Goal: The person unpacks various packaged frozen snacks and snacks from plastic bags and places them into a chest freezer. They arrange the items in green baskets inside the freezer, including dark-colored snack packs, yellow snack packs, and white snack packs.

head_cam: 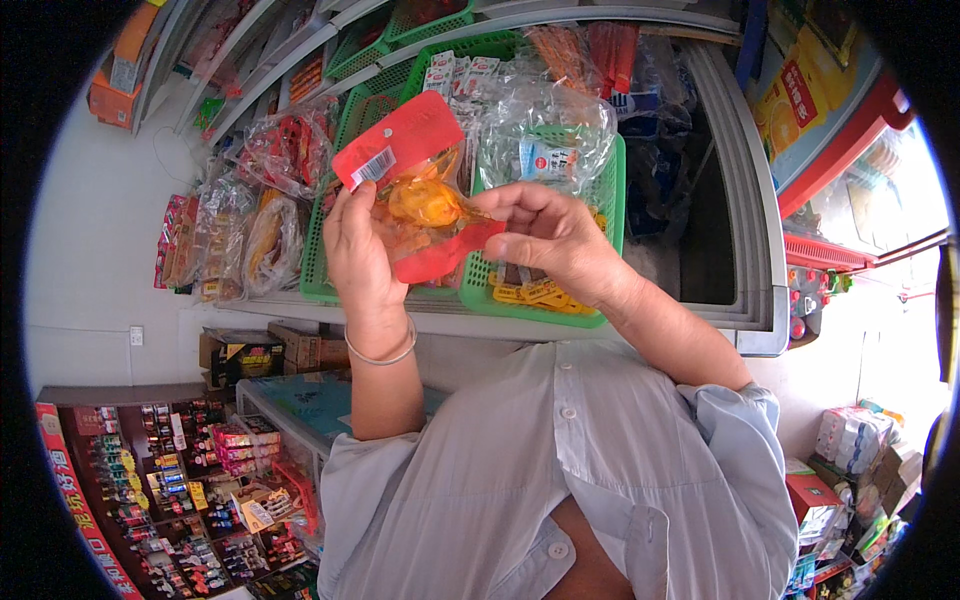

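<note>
A sealed plastic food pouch (424, 202) with red ends and a clear middle is held up in front of me. Glossy yellow-brown food, possibly cooked poultry, shows through the clear part. My left hand (366, 251), a bangle on its wrist, grips the pouch's left side, thumb by a barcode. The fingers and thumb of my right hand (555, 232) pinch the lower right corner. Beneath the pouch are a green plastic basket (319, 281) and a second green basket (615, 225). The second holds yellow packets (544, 294) and clear bags (517, 112).
The baskets rest over a chest freezer with a metal frame (757, 225); its right part is uncovered. Bagged snacks (274, 240) lie at left. Shelves (247, 60) rise behind. A glass-topped counter (300, 401) and bottle shelves (157, 487) stand at lower left.
</note>
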A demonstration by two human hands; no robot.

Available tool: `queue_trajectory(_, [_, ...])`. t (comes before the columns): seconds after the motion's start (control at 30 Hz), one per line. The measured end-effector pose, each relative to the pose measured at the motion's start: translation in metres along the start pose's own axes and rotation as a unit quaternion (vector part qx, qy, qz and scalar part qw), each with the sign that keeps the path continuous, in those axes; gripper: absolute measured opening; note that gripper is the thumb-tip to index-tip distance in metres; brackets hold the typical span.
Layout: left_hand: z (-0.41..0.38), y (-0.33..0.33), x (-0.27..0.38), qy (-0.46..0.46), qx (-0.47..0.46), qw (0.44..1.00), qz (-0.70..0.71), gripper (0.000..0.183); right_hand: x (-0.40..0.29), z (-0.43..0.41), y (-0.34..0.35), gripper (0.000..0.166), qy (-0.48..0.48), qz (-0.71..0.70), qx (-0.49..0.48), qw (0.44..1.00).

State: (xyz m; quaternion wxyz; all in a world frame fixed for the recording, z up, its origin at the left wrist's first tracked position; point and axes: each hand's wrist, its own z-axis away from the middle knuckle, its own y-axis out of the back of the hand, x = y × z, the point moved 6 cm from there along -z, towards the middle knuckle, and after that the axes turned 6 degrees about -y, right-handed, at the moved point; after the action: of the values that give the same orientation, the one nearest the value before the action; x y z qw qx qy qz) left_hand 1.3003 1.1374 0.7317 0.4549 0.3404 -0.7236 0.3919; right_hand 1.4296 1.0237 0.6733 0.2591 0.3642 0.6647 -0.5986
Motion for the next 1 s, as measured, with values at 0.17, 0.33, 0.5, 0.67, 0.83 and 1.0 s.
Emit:
queue_trajectory(0.17, [0.008, -0.017, -0.005, 0.018, -0.001, 1.000, 0.025, 0.032, 0.001, 0.000, -0.005, 0.034, 0.004, 0.055, 0.032, 0.998])
queue_trajectory(0.33, [0.025, -0.027, -0.016, 0.042, -0.124, 0.991, -0.037, 0.042, 0.003, -0.003, 0.012, 0.025, 0.046, 0.065, 0.126, 0.989])
queue_trajectory(0.5, [0.031, -0.034, -0.016, 0.067, -0.130, 0.986, -0.082, 0.053, -0.004, 0.000, 0.010, 0.024, 0.090, 0.071, 0.149, 0.982])
queue_trajectory(0.67, [0.026, -0.031, -0.010, 0.024, -0.128, 0.987, -0.098, 0.054, -0.006, 0.003, 0.007, 0.023, 0.082, 0.058, 0.139, 0.985])
queue_trajectory(0.83, [0.023, -0.029, -0.004, -0.045, -0.102, 0.983, -0.148, 0.053, -0.008, 0.001, 0.007, 0.022, 0.082, 0.032, 0.118, 0.989])
queue_trajectory(1.0, [0.022, -0.034, 0.004, -0.081, -0.115, 0.977, -0.161, 0.052, -0.011, 0.000, 0.008, 0.020, 0.093, 0.004, 0.115, 0.989])
